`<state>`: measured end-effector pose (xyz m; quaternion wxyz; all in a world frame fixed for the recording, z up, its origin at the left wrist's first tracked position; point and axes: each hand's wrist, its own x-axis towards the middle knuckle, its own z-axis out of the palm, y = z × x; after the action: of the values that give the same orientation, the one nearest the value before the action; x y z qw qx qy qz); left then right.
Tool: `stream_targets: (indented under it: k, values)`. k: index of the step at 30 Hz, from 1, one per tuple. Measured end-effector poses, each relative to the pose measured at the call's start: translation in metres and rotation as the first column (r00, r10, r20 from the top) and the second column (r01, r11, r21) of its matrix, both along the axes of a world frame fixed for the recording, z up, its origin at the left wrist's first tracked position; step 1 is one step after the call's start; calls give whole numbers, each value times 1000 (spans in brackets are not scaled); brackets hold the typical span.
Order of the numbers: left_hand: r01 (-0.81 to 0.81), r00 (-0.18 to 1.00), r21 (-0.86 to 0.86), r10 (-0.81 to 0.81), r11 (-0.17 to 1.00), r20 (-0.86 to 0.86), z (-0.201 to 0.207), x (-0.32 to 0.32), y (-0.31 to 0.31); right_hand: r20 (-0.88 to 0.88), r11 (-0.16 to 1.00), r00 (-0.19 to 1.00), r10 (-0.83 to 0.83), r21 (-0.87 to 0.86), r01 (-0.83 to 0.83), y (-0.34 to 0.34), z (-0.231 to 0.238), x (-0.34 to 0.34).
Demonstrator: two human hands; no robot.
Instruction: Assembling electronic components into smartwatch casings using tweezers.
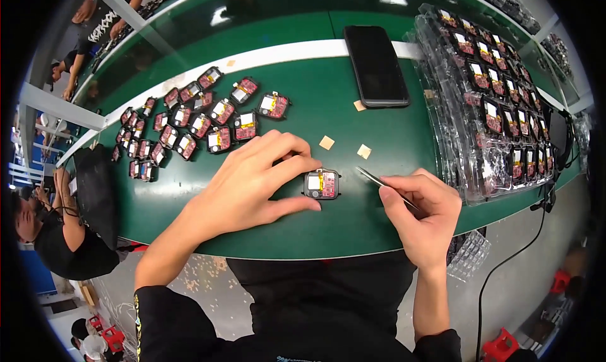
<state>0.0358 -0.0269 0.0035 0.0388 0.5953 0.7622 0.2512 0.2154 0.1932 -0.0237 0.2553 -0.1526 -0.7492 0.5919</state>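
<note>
A small black case [322, 184] with a red circuit board, a white patch and a yellow strip lies face up on the green table. My left hand [255, 179] steadies it, index finger at its upper edge and thumb by its lower left corner. Pinched in my right hand [424, 210] is a pair of metal tweezers [374, 176], its tips pointing left, a short way from the case. Two small tan squares, one tan square [326, 142] and another tan square [364, 151], lie just beyond.
Many similar black cases [222, 111] are spread over the table's left side. A black phone [376, 65] lies at the back. Clear plastic trays [467, 109] filled with cases are stacked at right. A black cable [512, 258] hangs off the right side. Other people sit at left.
</note>
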Motion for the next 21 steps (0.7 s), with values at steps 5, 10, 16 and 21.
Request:
stream_targets:
  k: [5,10,16,21]
  values:
    - [22,981,28,-27,999,192,-3,0,-1,36,992,994,101,75,-104,2,4,2]
    - [33,967,-23,-26,999,252,-5,0,-5,68,991,989,134,-6,-134,1,5,-5]
    - [24,964,1,-23,1000,266,-9,-2,-2,132,976,974,185,89,-198,0,4,-17]
    - [25,965,17,-29,1000,262,-10,-3,-2,156,961,967,203,157,-227,-3,4,-20]
